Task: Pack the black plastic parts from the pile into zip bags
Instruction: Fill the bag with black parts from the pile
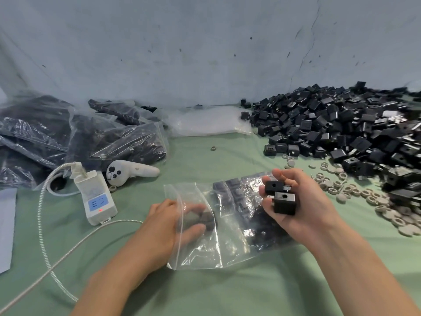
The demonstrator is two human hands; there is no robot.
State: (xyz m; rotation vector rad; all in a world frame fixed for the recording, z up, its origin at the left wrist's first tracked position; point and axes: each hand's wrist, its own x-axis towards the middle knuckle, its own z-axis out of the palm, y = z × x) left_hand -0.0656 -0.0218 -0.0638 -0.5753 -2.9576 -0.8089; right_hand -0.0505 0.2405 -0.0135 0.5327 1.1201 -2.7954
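A clear zip bag [227,238] lies on the green cloth in front of me, with several black plastic parts [259,215] inside at its right end. My left hand [164,226] reaches into the bag's open mouth, its fingers curled round a black part [206,221] inside. Above the bag's right end, my right hand [293,201] grips two black plastic parts [281,196]. The big pile of black parts [341,131] spreads over the right side of the cloth.
Filled zip bags [79,135] are heaped at the left, and flat unused bags [209,120] lie at the back. A white controller [129,172], a white power strip [96,199] with cable, and grey rings [376,201] by the pile lie nearby.
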